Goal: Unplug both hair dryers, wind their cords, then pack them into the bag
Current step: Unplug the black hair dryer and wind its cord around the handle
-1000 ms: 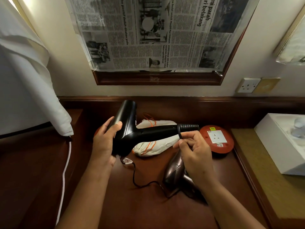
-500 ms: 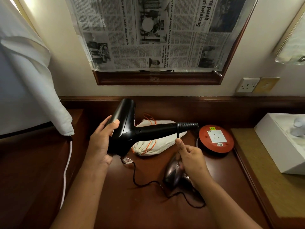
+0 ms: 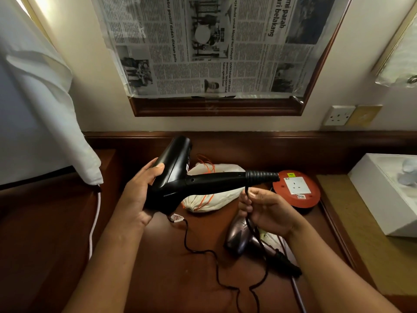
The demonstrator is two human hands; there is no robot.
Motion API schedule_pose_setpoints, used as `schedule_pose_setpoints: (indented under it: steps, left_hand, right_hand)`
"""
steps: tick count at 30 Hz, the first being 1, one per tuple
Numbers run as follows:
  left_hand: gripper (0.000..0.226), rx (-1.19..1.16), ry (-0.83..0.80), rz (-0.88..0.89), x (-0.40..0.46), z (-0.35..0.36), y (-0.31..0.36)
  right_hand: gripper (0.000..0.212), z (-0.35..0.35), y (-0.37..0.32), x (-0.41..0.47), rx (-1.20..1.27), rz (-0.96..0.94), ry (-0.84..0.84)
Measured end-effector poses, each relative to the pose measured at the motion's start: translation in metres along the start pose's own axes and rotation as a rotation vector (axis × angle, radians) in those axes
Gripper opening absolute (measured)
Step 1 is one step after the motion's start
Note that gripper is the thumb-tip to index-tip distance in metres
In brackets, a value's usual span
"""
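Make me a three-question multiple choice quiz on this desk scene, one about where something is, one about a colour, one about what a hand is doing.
1. Where does the second, bronze hair dryer lie?
A. On the desk, below the right hand
B. Inside the bag
C. On the white box

2. What colour is the round extension socket reel?
A. Blue
B. Red
C. Green

3. What is the right hand doing?
A. Resting flat on the desk
B. Pressing the wall socket
C. Pinching the black cord just below the handle end

Answers:
1. A, it lies on the wood desk partly behind the right hand.
2. B, its rim and face are red around a white socket plate.
3. C, its fingers hold the black cord hanging from the black hair dryer, which the left hand grips by the barrel.
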State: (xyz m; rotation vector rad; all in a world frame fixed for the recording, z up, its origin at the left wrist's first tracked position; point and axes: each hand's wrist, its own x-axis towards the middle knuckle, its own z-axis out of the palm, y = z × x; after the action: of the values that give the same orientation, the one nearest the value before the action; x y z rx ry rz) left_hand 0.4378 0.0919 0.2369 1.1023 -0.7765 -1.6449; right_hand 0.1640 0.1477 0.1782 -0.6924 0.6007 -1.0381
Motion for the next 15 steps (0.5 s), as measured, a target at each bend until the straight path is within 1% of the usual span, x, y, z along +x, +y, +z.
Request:
schedule_pose_setpoints:
  steps: [1, 2, 4, 6, 7, 9, 10, 12, 15]
  left_hand:
    - [0.027, 0.006, -0.010, 0.001, 0.000, 0.000, 0.001]
    - [0.025, 0.017, -0.018, 0.001, 0.000, 0.000, 0.002]
    - [0.032, 0.056, -0.047, -0.006, 0.001, -0.003, 0.005]
    - [0.040, 0.126, -0.118, -0.023, 0.001, -0.007, 0.008]
    - [0.042, 0.152, -0.154, -0.032, 0.002, -0.010, 0.010]
    - [0.044, 0.181, -0.209, -0.049, 0.004, -0.015, 0.012]
    - [0.045, 0.188, -0.231, -0.057, 0.006, -0.018, 0.012]
    - [0.048, 0.194, -0.273, -0.073, 0.008, -0.020, 0.011]
    - [0.050, 0.197, -0.315, -0.097, 0.011, -0.023, 0.009]
  right_hand:
    - [0.022, -0.001, -0.005, 0.002, -0.055, 0.016, 0.003]
    - [0.023, -0.001, -0.010, 0.003, -0.110, 0.039, 0.010]
    - [0.028, -0.006, -0.021, 0.006, -0.226, 0.089, 0.060]
    - [0.017, -0.009, -0.036, 0.008, -0.446, 0.101, 0.106]
    - [0.016, -0.008, -0.043, 0.009, -0.583, 0.101, 0.101]
    - [0.022, -0.004, -0.054, 0.011, -0.819, 0.122, 0.053]
    - [0.023, -0.003, -0.058, 0.013, -0.894, 0.139, 0.045]
    - [0.021, 0.000, -0.067, 0.016, -0.982, 0.173, 0.081]
    - [0.009, 0.005, -0.079, 0.020, -1.120, 0.233, 0.142]
